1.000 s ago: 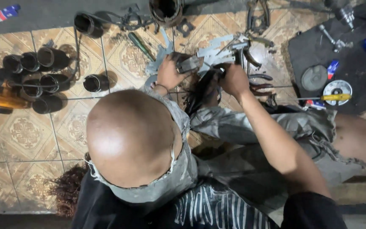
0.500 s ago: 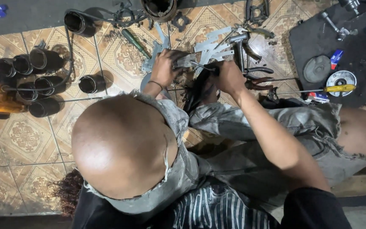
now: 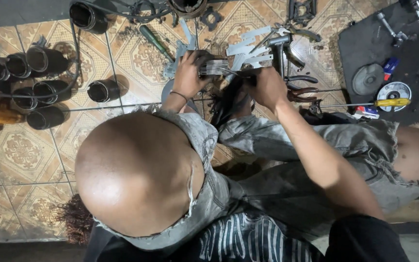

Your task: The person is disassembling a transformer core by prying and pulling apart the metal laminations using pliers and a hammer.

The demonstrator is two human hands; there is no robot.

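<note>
I see a small ribbed metal part (image 3: 213,67) held over the tiled floor (image 3: 20,150), near its far edge among loose metal brackets (image 3: 248,47). The left hand (image 3: 188,76) has its fingers clenched around the part's left end. The right hand (image 3: 266,87) is closed just right of it; what it grips I cannot tell. Black cylinders (image 3: 40,87) lie well left, and a yellow-handled screwdriver (image 3: 389,102) lies on the dark mat (image 3: 398,58) at right.

On dark mat (image 3: 413,53), right side: round disc (image 3: 394,90) with pale printed label, blue and red marks, near the mat's lower edge. Small red-blue packet (image 3: 390,68) just above it. White-red packet (image 3: 366,112), possibly a box, at the mat's lower edge. No screens, no signs.
</note>
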